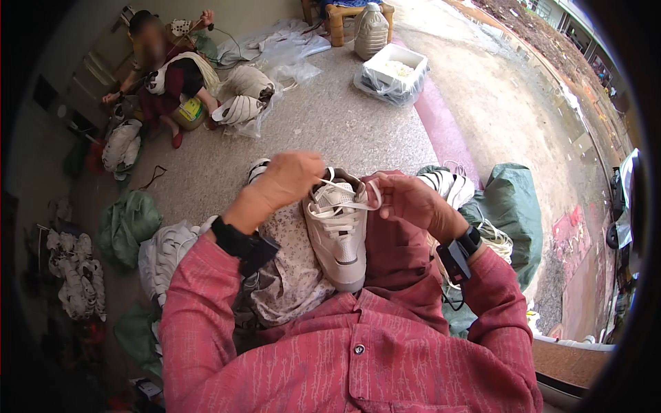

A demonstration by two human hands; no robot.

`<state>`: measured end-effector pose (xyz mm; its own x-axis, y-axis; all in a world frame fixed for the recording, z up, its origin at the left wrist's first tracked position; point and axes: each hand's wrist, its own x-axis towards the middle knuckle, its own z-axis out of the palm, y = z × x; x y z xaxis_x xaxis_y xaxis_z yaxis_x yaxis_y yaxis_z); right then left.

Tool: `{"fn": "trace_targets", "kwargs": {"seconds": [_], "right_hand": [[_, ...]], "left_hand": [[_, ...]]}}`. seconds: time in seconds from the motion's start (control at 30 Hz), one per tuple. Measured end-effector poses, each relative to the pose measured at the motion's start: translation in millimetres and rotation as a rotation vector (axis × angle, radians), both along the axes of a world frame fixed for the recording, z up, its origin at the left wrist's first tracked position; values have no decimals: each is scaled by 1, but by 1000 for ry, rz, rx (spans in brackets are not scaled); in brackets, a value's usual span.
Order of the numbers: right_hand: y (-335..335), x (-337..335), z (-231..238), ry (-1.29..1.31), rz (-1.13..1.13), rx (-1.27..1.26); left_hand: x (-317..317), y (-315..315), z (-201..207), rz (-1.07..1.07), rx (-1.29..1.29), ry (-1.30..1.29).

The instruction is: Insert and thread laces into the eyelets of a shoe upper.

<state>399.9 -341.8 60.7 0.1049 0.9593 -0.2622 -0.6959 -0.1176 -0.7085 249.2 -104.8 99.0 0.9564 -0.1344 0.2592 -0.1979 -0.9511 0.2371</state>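
A white and grey sneaker [336,242] rests on my lap, its toe pointing toward me. White shoelace [337,220] crosses its tongue in several rows. At the upper left of the shoe, my left hand [289,180] is closed, with a lace end running from its fingertips to the eyelets. My right hand [412,201], to the right of the shoe opening, pinches a curved length of the same lace. A patterned cloth [286,275] lies under the shoe on my left thigh.
White shoes bundled in green sacks lie on both sides: a sack [131,230] at left, another sack [513,210] at right. A white box [396,69] and a plastic jug [372,33] stand ahead. Another person [169,76] sits at far left beside more shoes.
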Motion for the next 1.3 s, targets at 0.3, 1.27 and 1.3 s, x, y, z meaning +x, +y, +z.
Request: {"fn": "trace_targets", "kwargs": {"seconds": [0.3,1.27,1.3], "right_hand": [[-3,1,1,-811,-199,-88],[26,0,7,-2027,4,369],[26,-2,5,-2158,-33,325]], "left_hand": [[-47,41,16,304,20,150],[19,-20,-24,-105,-528,314],[21,-20,-26,-118,-478,304]]}}
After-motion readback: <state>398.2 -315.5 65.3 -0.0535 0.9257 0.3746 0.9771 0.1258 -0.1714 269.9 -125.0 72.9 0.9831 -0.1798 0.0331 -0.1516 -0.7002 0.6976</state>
